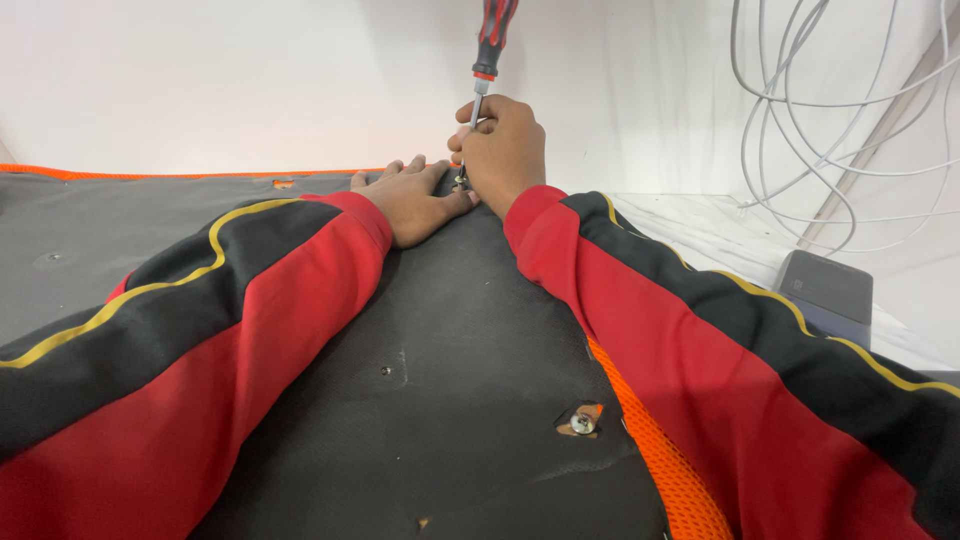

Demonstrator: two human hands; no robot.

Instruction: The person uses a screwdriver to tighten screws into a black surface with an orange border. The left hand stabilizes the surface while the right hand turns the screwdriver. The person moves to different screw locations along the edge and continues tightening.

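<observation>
Right hand (503, 152) was curled tight around the shaft of a red-and-black screwdriver (489, 52), which stood nearly upright with its tip at the far edge of the dark fabric panel (450, 330). Left hand (412, 198) lay spread flat on the panel, touching the right. Screw (583, 423) sat near the panel's right edge, orange mesh (665, 470) beside it. Grey cables (810, 110) hung at right.

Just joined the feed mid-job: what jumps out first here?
The red-and-black screwdriver stands upright at top centre, its shaft gripped by the right hand. The left hand lies flat beside it on the dark fabric panel. A bright orange mesh edge runs along the panel's lower right, next to an exposed screw.
</observation>
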